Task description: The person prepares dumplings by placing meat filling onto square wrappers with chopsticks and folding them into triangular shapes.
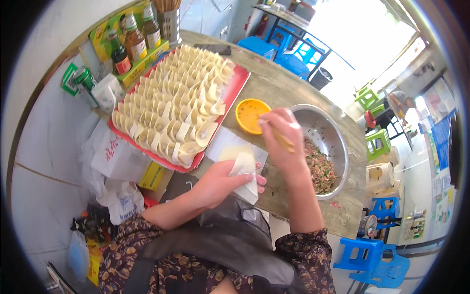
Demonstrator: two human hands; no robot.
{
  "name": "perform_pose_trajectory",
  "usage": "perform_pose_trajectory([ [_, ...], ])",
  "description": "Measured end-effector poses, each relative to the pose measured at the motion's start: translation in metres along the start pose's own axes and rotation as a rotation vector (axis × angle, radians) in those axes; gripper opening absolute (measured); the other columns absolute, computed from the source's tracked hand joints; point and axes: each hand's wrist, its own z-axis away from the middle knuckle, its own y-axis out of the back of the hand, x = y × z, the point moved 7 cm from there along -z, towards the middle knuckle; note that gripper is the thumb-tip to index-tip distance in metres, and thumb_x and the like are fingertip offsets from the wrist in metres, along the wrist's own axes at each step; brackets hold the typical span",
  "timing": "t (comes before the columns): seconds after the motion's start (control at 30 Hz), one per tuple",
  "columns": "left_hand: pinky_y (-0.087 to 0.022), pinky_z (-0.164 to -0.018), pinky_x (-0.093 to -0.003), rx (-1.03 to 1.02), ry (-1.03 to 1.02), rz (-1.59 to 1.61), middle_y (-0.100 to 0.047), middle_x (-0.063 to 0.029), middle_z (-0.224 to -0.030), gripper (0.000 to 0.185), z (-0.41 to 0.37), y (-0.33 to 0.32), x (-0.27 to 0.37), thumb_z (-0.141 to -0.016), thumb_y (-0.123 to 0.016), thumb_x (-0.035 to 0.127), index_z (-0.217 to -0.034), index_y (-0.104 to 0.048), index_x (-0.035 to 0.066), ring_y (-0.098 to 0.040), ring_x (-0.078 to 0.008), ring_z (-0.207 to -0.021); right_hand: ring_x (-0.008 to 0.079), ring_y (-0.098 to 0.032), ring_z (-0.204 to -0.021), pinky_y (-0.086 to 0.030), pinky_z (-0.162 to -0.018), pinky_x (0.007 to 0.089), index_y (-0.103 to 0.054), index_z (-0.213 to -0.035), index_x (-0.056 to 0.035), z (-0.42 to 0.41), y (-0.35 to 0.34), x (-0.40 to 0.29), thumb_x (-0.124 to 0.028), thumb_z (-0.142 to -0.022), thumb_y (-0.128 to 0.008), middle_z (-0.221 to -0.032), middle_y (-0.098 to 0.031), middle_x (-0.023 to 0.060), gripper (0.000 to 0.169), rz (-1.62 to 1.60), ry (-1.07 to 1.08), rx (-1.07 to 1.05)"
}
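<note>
My left hand (214,183) holds a pale, thin dough wrapper (243,166) between thumb and fingers, over the table's near edge. Just beyond it, more flat wrapper dough (229,151) lies on white paper (220,138). In my right hand (281,136), slightly blurred, is a light wooden stick (284,142); its far tip is hard to make out. That hand is beside an orange bowl (246,123) with dark flecks inside. To its right, a steel bowl (342,147) contains minced meat filling with chopped greens (320,167). Left of both hands, folded wontons (169,106) stand in rows on a red tray (240,79).
Sauce bottles (136,40) in a carton, a chopstick holder (171,25) and a green can (85,78) stand along the wall. A dark flat object (213,49) lies behind the tray. Blue stools (358,253) are at right. Another person (400,101) is in the background.
</note>
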Motion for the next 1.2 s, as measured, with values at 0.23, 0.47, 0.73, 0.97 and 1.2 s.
perform_pose_trajectory([
  [0.23, -0.058, -0.095, -0.0438, 0.098, -0.004, 0.052, -0.069, -0.0228, -0.115, 0.038, 0.007, 0.021, 0.004, -0.105, -0.054, 0.010, -0.138, -0.049, -0.009, -0.071, -0.0327, -0.105, 0.0383, -0.066, -0.088, -0.053, -0.078, 0.0432, -0.070, -0.098, 0.0006, -0.003, -0.023, 0.002, -0.006, -0.090, -0.067, -0.097, -0.066, 0.0170, 0.010, 0.087, 0.043, -0.141],
  [0.47, -0.058, -0.094, -0.0423, 0.053, -0.004, 0.080, -0.070, -0.0206, -0.115, 0.031, 0.006, 0.024, -0.006, -0.106, -0.053, 0.012, -0.132, -0.055, -0.006, -0.072, -0.0287, -0.104, 0.0376, -0.065, -0.089, -0.053, -0.078, 0.0450, -0.068, -0.094, -0.0014, 0.006, -0.012, 0.009, -0.005, -0.090, -0.067, -0.096, -0.065, 0.0157, 0.005, 0.030, 0.047, -0.097],
  [0.73, -0.058, -0.095, -0.0441, 0.065, -0.009, 0.090, -0.070, -0.0195, -0.114, 0.031, 0.000, 0.017, -0.009, -0.103, -0.059, 0.011, -0.127, -0.059, -0.008, -0.071, -0.0296, -0.103, 0.0355, -0.067, -0.084, -0.054, -0.076, 0.0416, -0.068, -0.097, 0.0012, 0.019, 0.028, -0.015, -0.002, -0.089, -0.069, -0.098, -0.068, 0.0159, 0.008, -0.050, 0.060, 0.102],
  [0.97, -0.059, -0.094, -0.0433, 0.176, -0.021, 0.053, -0.070, -0.0196, -0.116, 0.040, -0.001, 0.021, 0.003, -0.101, -0.064, 0.014, -0.132, -0.057, -0.009, -0.072, -0.0294, -0.103, 0.0261, -0.069, -0.084, -0.058, -0.077, 0.0392, -0.069, -0.098, 0.0040, 0.053, 0.076, -0.016, -0.004, -0.096, -0.062, -0.103, -0.070, 0.0168, 0.011, -0.390, -0.100, 0.323],
  [1.2, -0.060, -0.090, -0.0407, 0.085, -0.061, 0.058, -0.072, -0.0198, -0.112, 0.035, 0.002, 0.002, 0.016, -0.100, -0.060, 0.004, -0.133, -0.057, -0.008, -0.073, -0.0258, -0.097, 0.0284, -0.068, -0.088, -0.060, -0.074, 0.0404, -0.066, -0.103, 0.0052, 0.123, 0.073, 0.008, -0.014, -0.108, -0.046, -0.107, -0.066, 0.0240, 0.029, -1.002, -0.331, 0.448],
])
